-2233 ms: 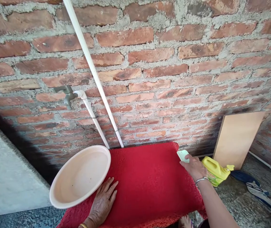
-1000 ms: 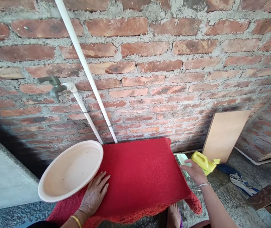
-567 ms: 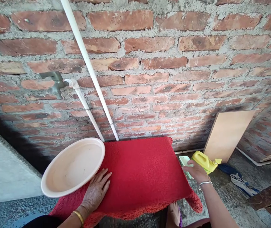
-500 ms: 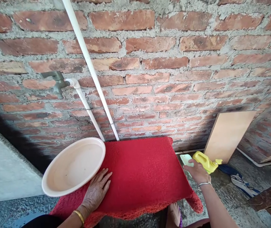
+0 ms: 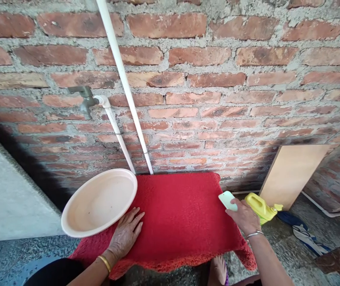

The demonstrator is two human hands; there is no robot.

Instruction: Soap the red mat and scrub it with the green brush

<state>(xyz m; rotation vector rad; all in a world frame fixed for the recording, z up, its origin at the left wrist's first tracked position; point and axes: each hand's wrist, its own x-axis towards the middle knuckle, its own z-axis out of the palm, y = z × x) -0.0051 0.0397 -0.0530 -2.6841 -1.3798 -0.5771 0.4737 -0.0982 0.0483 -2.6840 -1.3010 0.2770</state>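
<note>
My left hand point(image 5: 125, 231) lies flat with fingers spread on a red cloth point(image 5: 178, 214) draped over a low table. Its fingertips come close to the rim of a pale pink basin point(image 5: 98, 202), which sits at the cloth's left end and holds nothing but tiny specks. At the right edge of the cloth, my right hand point(image 5: 245, 216) grips what looks like a pale green scrub brush point(image 5: 228, 200), flat back up, with a small hole at its end. Its underside is hidden.
A yellow jug point(image 5: 262, 207) stands on the floor just beyond my right hand. Behind it a wooden board point(image 5: 294, 174) leans on the brick wall. Slippers point(image 5: 308, 238) lie farther right. A tap point(image 5: 85, 101) and white pipes point(image 5: 125, 79) are on the wall, above the basin.
My right hand has brought the green brush left and slightly up, from beside the jug to the cloth's edge. My left hand stays flat on the cloth. The view has shifted a little.
</note>
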